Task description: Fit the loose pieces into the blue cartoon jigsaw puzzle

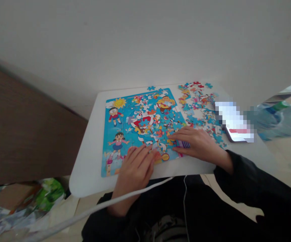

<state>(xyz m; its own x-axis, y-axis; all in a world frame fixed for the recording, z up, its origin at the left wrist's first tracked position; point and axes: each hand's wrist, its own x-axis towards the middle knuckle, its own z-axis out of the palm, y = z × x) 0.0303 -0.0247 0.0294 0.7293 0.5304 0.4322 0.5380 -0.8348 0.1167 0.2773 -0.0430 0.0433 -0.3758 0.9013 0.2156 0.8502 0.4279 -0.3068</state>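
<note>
A blue cartoon jigsaw puzzle board (pixel 125 124) lies on a small white table (pixel 90 141). My left hand (pixel 137 164) rests flat on the board's lower edge, fingers stretched out and together. My right hand (pixel 198 143) lies flat over the board's lower right corner, fingers extended and pointing left, pressing on the pieces there. Neither hand holds anything that I can see. A heap of loose puzzle pieces (pixel 198 101) lies to the right of the board, beyond my right hand.
A phone (pixel 236 126), partly blurred out, lies on the table's right side. Plastic water bottles (pixel 278 119) are on the right. A white cable (pixel 125 198) crosses my lap. A dark brown surface (pixel 21 127) stands left; bags (pixel 42 198) lie on the floor.
</note>
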